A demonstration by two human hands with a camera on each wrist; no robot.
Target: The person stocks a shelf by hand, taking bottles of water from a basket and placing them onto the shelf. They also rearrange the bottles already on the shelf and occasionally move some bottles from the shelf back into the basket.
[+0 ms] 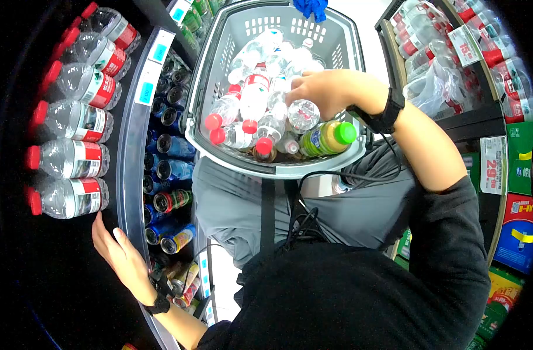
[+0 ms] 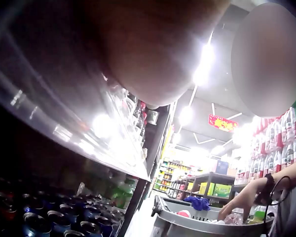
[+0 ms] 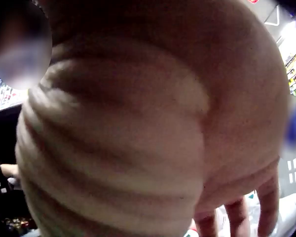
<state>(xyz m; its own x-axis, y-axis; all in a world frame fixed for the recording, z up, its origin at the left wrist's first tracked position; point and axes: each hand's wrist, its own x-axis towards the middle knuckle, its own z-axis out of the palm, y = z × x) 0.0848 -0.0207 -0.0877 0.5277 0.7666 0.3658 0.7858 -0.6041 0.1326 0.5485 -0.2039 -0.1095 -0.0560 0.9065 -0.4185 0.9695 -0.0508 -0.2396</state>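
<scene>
My right hand (image 1: 324, 92) reaches down into a grey shopping basket (image 1: 275, 170), its fingers among clear plastic bottles; I cannot tell whether they grip one. Just beside it a clear bottle (image 1: 303, 115) shows its base upward. In the left wrist view, the right hand (image 2: 239, 201) bends downward over the basket. Red-capped bottles (image 1: 256, 96) and a green-capped bottle (image 1: 328, 139) lie in the basket too. My left hand (image 1: 122, 255) is at the shelf with fingers extended, fingertips right by the nearest red-capped water bottle (image 1: 74, 197). Nothing shows in its grasp.
More water bottles (image 1: 79, 125) line the left shelf, with drink cans (image 1: 176, 149) on a level below. A blue cloth (image 1: 311, 8) hangs at the basket's far rim. Shelves of wrapped bottles (image 1: 421, 55) and boxes (image 1: 514, 230) stand on the right. A black cable (image 1: 336, 172) crosses the lap.
</scene>
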